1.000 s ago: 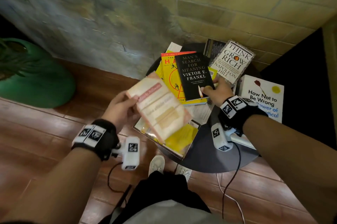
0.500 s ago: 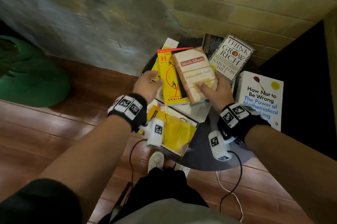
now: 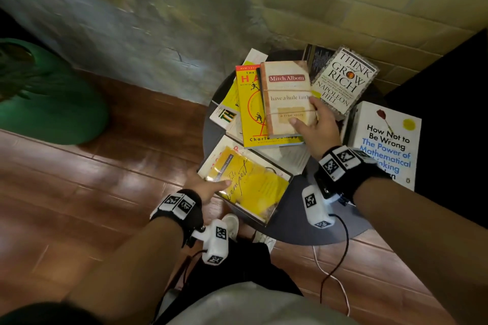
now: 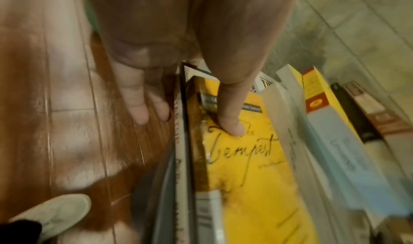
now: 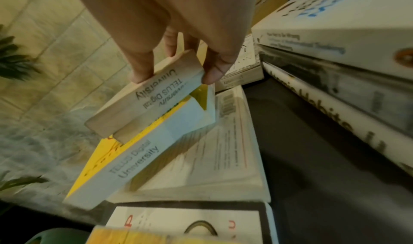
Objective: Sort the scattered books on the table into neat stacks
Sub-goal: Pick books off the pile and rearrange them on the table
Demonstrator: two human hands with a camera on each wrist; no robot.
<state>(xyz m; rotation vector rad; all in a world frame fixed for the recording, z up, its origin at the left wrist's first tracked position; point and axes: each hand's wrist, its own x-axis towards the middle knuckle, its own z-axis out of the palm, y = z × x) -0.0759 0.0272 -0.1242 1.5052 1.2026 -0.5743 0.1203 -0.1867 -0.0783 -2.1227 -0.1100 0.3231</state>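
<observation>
A tan book, "have a little faith" [image 3: 286, 97] [image 5: 145, 97], lies on a yellow paperback [image 3: 249, 113] [image 5: 125, 168] at the back of the small round table [image 3: 295, 221]. My right hand [image 3: 303, 110] [image 5: 176, 71] grips the tan book's near right corner, thumb on the cover and fingers along its edge. At the table's near left edge a yellow "The Tempest" book [image 3: 253, 187] [image 4: 245, 177] lies on a larger black-edged book. My left hand [image 3: 211, 187] [image 4: 185, 124] rests its thumb on that cover. Its fingers [image 4: 138, 110] stretch straight below the overhanging edge.
"Think and Grow Rich" [image 3: 343, 79] lies at the back right. "How Not to Be Wrong" [image 3: 388, 145] tops a stack at the right. More books lie under the yellow paperback. A green pot [image 3: 47, 97] stands on the wooden floor at left, and a wall runs close behind the table.
The tan book went from my left hand onto the yellow paperback, where my right hand now holds it. My left hand dropped back to the Tempest book.
</observation>
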